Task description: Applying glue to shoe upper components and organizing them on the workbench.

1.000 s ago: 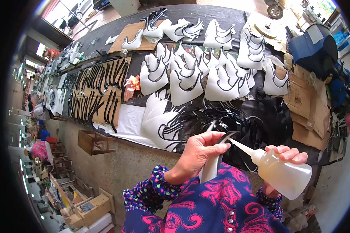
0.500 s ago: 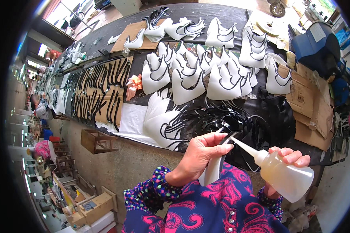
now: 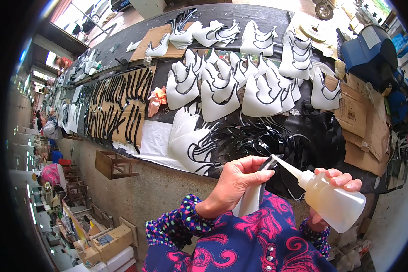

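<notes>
In front of my chest, my left hand [image 3: 238, 183] pinches a white sheet piece with a black edge strip [image 3: 250, 199] between thumb and fingers. The piece hangs down below the hand. My right hand [image 3: 337, 181] is wrapped round a translucent squeeze bottle [image 3: 333, 204] of pale yellowish liquid, tilted so its long tapered nozzle [image 3: 288, 167] points up and left. The nozzle's tip is at the upper end of the black strip, by my left fingertips; whether it touches, I cannot tell. A pile of glossy black strips [image 3: 254, 140] lies on the table just beyond my hands.
Several stacks of curved white pieces with black edging [image 3: 220, 102] cover the table. Black strips [image 3: 120, 90] lie in rows on cardboard at the left, beside a crumpled orange cloth [image 3: 157, 99]. A blue machine [image 3: 367, 47] and cardboard sheets [image 3: 362, 113] are at the right. A wooden stool [image 3: 113, 164] stands below the table edge.
The nozzle tip has shifted slightly up toward the upper end of the black strip. My left hand has moved slightly right, and both hands keep their hold.
</notes>
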The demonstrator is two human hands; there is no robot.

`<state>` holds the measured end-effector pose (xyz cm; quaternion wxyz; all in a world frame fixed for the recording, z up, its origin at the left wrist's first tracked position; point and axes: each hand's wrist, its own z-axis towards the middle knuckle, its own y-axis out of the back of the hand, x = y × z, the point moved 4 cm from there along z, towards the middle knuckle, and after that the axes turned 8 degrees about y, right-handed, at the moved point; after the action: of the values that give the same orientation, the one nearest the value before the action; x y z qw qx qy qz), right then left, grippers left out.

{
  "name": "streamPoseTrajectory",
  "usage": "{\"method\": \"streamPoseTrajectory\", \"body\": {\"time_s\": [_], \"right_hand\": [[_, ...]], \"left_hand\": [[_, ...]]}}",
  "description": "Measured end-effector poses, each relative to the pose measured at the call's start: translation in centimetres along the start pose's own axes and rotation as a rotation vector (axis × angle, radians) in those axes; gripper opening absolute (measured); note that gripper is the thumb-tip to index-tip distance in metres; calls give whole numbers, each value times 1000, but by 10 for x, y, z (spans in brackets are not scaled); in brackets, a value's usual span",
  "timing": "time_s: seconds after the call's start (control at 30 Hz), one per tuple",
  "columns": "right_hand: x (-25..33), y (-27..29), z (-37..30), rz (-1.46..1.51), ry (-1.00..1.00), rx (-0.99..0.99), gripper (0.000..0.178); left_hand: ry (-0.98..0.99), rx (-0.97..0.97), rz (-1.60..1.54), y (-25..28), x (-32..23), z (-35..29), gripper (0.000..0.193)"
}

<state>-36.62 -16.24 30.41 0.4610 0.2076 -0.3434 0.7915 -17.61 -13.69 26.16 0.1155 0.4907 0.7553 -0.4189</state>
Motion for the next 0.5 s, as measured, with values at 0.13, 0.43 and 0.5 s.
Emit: {"method": "streamPoseTrajectory", "body": {"time_s": [0.13,0.43,0.5], "right_hand": [[1,-1,-1,4,21,37,53],[4,9,-4,-86,27,27,61],[6,10,-4,-129,40,2,61]], "left_hand": [[-13,-14,-3,0,3,1,26],[-7,-9,-9,-3,4,1,25],[0,4,-38,-3,5,0,25]]}}
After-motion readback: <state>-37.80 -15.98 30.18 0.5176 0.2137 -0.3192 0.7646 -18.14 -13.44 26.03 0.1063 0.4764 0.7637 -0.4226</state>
